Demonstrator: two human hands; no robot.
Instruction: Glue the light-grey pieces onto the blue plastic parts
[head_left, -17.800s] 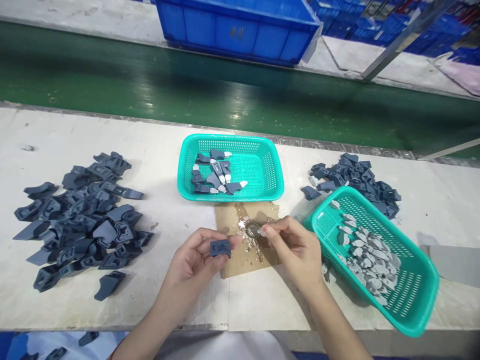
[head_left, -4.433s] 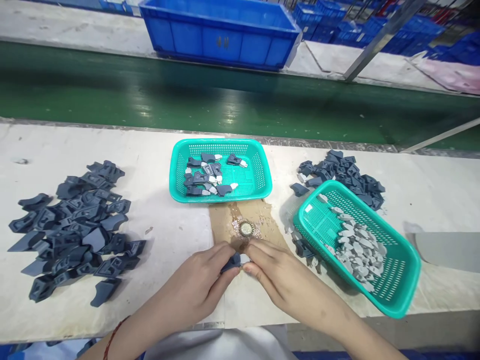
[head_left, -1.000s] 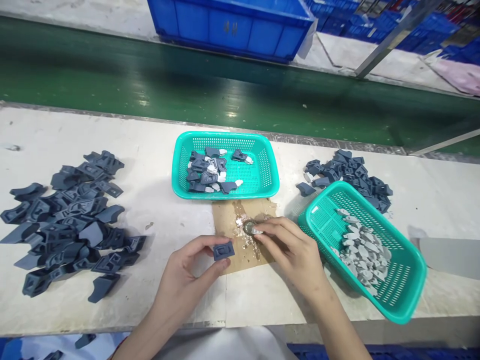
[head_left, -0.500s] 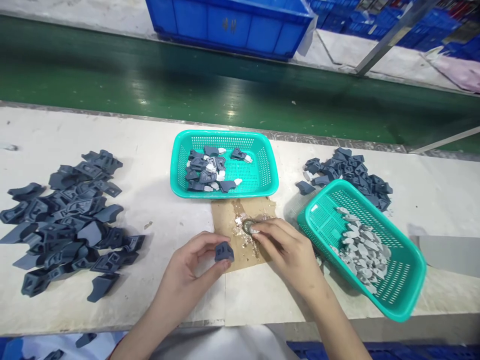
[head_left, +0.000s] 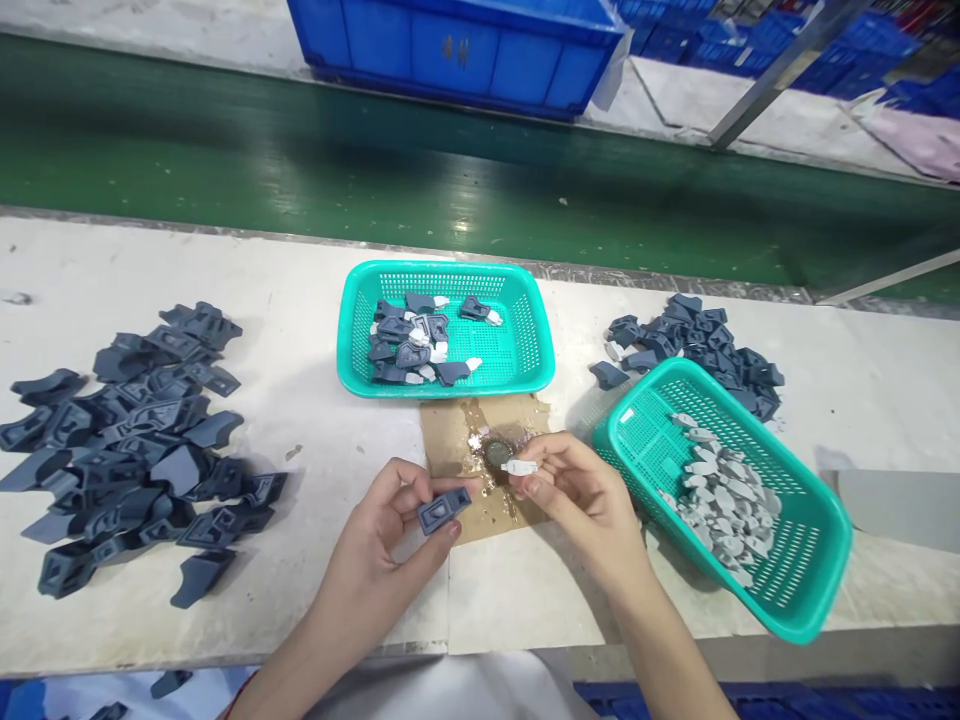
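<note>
My left hand pinches a dark blue-grey plastic part, its recessed face turned up. Between the thumb and fingers of my right hand is a small white piece, pointing left. The two pieces are apart. Just beyond the white piece, a small round dish of dark material sits on stained brown cardboard with shiny flecks. Behind it, a green basket holds several dark parts with white pieces attached.
Dark parts lie in a large pile at left and a smaller pile at right. A tilted green basket holds many white pieces. A blue crate stands beyond the green strip.
My right hand has drawn the white piece back from the dish and turned it into clear view. The dark part in my left hand has been turned to show its recessed face.
</note>
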